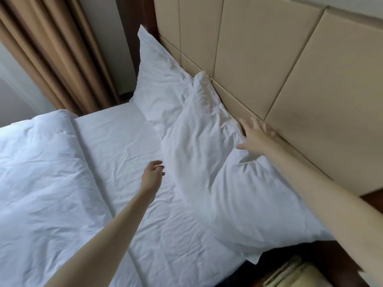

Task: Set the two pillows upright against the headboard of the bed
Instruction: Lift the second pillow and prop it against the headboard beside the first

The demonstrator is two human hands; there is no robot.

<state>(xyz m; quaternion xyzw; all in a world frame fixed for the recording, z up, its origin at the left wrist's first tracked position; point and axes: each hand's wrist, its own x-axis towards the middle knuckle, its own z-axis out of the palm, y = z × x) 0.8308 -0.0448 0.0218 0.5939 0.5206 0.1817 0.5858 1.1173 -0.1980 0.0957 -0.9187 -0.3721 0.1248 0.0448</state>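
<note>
My right hand [256, 133] is at the centre right of the frame, fingers spread and empty, a little blurred, resting at the top edge of the near pillow [223, 172] where that edge meets the beige padded headboard [290, 69]. The thumb lies on the pillow's cloth; I cannot tell whether the other fingers touch the pillow or the headboard panel behind it. This near pillow leans along the headboard from the middle of the frame down to the lower right, crumpled and slumped rather than standing straight.

My left hand [153, 175] is in the middle of the frame, fingers loosely curled and holding nothing, just beside the pillow's lower left edge, above the white sheet [124, 141]; I cannot tell whether it touches the pillow.

The far pillow [157, 79] stands in the upper middle, leaning against the headboard, its near end overlapped by the near pillow. A folded duvet [37, 162] fills the left side, and brown curtains [51, 48] hang at the upper left.
</note>
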